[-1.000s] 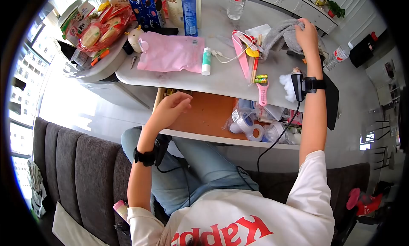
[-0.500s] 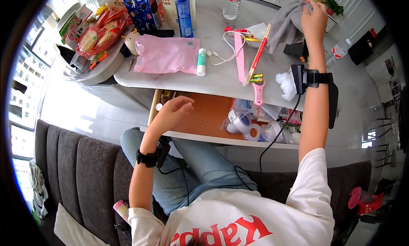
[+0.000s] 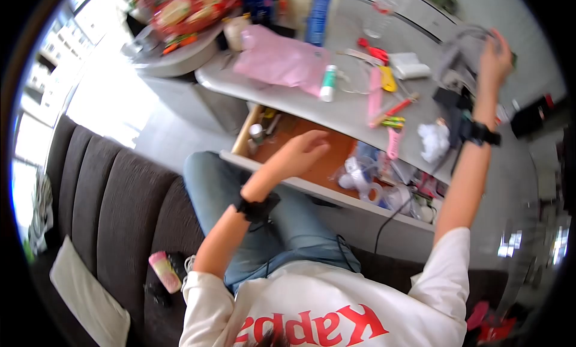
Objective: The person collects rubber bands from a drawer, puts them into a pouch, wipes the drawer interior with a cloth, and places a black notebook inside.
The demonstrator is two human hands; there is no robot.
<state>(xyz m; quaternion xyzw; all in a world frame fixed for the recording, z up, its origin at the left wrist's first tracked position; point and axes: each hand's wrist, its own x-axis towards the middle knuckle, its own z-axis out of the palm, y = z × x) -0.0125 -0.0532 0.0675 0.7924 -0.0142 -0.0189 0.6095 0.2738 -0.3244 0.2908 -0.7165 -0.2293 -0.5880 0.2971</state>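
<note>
At the right end of the table, my right hand (image 3: 497,62) is closed on a grey cloth (image 3: 461,56), which hangs bunched beside its fingers. My left hand (image 3: 303,152) hovers over the open drawer (image 3: 294,137), fingers loosely bent and apart, holding nothing. Inside the drawer are clear plastic items (image 3: 360,176) on the right and a small white bottle (image 3: 257,132) at the left. On the tabletop lie a red pen-like stick (image 3: 396,110), a yellow item (image 3: 387,79), a white packet (image 3: 409,65), a pink comb-like handle (image 3: 393,143) and white fluff (image 3: 433,141).
A pink pouch (image 3: 282,59), a green-white tube (image 3: 328,83), a blue bottle (image 3: 318,17) and a clear water bottle (image 3: 379,14) stand or lie farther back. Red food packs (image 3: 195,11) are on the round side surface. A cable (image 3: 384,224) hangs below the drawer.
The view has turned and blurred. The grey cloth has been lifted off the small items and moved right with my right hand. My left hand has shifted right over the drawer.
</note>
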